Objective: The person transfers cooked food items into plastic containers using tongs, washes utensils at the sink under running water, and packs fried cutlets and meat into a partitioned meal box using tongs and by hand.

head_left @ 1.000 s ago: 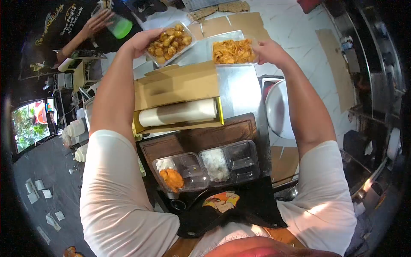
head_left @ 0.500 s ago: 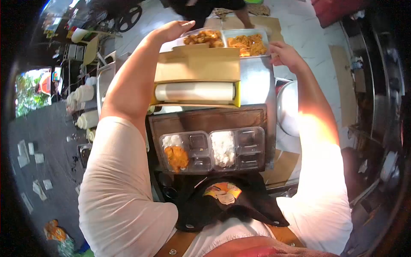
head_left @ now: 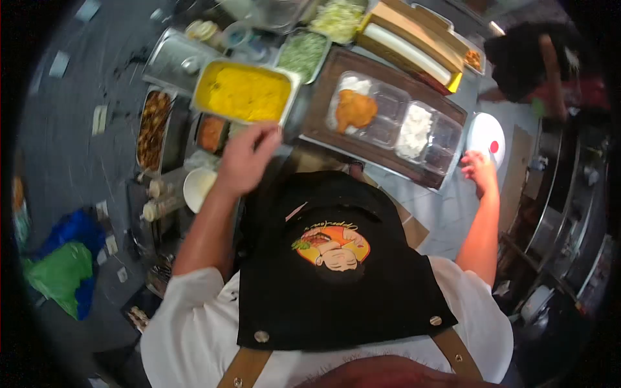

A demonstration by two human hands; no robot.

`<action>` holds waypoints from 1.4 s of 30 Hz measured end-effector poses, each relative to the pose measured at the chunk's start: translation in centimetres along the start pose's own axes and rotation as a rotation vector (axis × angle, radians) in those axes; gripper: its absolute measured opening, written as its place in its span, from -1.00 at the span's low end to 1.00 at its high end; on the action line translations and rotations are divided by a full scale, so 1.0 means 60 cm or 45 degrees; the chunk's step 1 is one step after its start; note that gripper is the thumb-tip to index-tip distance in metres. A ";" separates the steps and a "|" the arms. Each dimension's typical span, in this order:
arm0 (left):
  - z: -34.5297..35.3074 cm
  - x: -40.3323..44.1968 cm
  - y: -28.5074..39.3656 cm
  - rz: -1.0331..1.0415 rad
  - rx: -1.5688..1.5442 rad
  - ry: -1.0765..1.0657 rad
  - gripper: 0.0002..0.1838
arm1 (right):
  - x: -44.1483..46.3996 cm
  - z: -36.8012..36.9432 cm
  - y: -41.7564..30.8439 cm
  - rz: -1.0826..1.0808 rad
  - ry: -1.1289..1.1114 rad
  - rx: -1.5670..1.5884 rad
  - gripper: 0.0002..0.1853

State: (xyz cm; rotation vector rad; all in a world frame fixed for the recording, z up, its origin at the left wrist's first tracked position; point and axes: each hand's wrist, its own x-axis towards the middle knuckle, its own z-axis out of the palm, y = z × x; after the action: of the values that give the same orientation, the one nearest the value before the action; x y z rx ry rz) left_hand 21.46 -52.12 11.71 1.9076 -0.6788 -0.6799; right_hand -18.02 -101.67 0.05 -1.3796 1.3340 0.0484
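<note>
My left hand is beside the near right corner of a metal pan of yellow food, thumb and forefinger apart; whether it touches the rim is unclear. Loosely spread, the fingers of my right hand are close to a round white lid with a red dot, with nothing seen in them. Between my hands, a brown board bears two clear compartment containers. One has white rice with an orange-brown fried piece on it; the other has white rice.
Beyond the board lies a yellow box with a white roll. Pans of shredded green vegetable and brown pieces stand around the yellow food. A white bowl is near my left forearm. Another person in black is at upper right.
My view has turned left, bringing the food pans into sight. Both hands have come off the food tray behind the box and drawn back, left toward the yellow food, right near the white lid.
</note>
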 end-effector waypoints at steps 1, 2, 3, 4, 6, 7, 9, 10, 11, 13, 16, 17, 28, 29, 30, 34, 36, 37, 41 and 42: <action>-0.017 -0.082 -0.014 -0.087 -0.027 0.011 -0.75 | -0.054 0.057 0.004 -0.007 -0.049 -0.033 -0.72; -0.032 -0.150 -0.067 -0.093 -0.062 0.054 -0.78 | -0.088 0.132 0.006 -0.064 -0.119 -0.136 -0.78; -0.047 -0.225 -0.098 -0.124 0.020 0.047 -0.79 | -0.101 0.181 0.033 -0.145 -0.259 -0.283 -0.83; -0.073 -0.292 -0.130 -0.154 0.117 0.058 -0.79 | -0.133 0.253 0.039 -0.172 -0.331 -0.483 -0.82; -0.106 -0.419 -0.169 -0.270 0.182 0.069 -0.81 | -0.151 0.367 0.065 -0.378 -0.653 -1.098 -0.68; -0.121 -0.473 -0.204 -0.275 0.271 0.029 -0.81 | -0.185 0.429 0.058 -0.358 -0.722 -1.320 -0.61; -0.145 -0.541 -0.269 -0.260 0.283 0.163 -0.82 | -0.185 0.552 0.057 -0.691 -0.813 -1.631 -0.51; -0.146 -0.579 -0.272 -0.279 0.277 0.206 -0.82 | -0.215 0.608 0.040 -0.708 -0.832 -1.703 -0.49; -0.144 -0.615 -0.287 -0.406 0.163 0.285 -0.81 | -0.262 0.662 0.006 -0.776 -0.850 -1.703 -0.48; -0.150 -0.663 -0.309 -0.544 0.135 0.336 -0.77 | -0.317 0.743 -0.043 -0.908 -0.927 -1.623 -0.47; -0.160 -0.649 -0.374 -0.613 0.085 0.422 -0.69 | -0.336 0.829 -0.085 -1.049 -1.018 -1.410 -0.49; -0.151 -0.653 -0.385 -0.596 0.029 0.512 -0.68 | -0.353 0.844 -0.088 -1.056 -1.053 -1.491 -0.49; -0.130 -0.388 -0.482 -0.649 -0.568 0.755 -0.64 | -0.385 0.817 -0.083 -1.050 -1.433 -1.559 -0.57; -0.125 -0.381 -0.470 -0.650 -0.578 0.782 -0.64 | -0.357 0.786 -0.092 -1.019 -1.397 -1.507 -0.57; -0.114 -0.346 -0.479 -0.633 -0.588 0.793 -0.64 | -0.299 0.763 -0.111 -1.031 -1.295 -1.632 -0.56; -0.047 -0.350 -0.475 -0.747 -0.713 0.824 -0.70 | -0.181 0.609 -0.185 -0.799 -1.020 -1.816 -0.55; -0.005 -0.343 -0.444 -0.833 -0.685 0.815 -0.70 | -0.128 0.538 -0.208 -0.851 -0.864 -1.753 -0.53; 0.020 -0.336 -0.452 -0.868 -0.661 0.756 -0.70 | -0.096 0.503 -0.211 -0.947 -0.812 -1.665 -0.54; 0.067 -0.323 -0.444 -0.826 -0.260 0.412 -0.66 | -0.020 0.427 -0.210 -0.733 -0.710 -1.447 -0.48; 0.065 -0.320 -0.429 -0.786 -0.169 0.325 -0.64 | -0.018 0.430 -0.209 -0.667 -0.733 -1.473 -0.48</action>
State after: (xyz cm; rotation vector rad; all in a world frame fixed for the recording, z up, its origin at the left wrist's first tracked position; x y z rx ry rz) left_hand 9.76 -31.14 -9.96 2.0361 0.1309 -0.8114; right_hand 6.50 -86.79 0.17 -2.3804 0.3516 0.9022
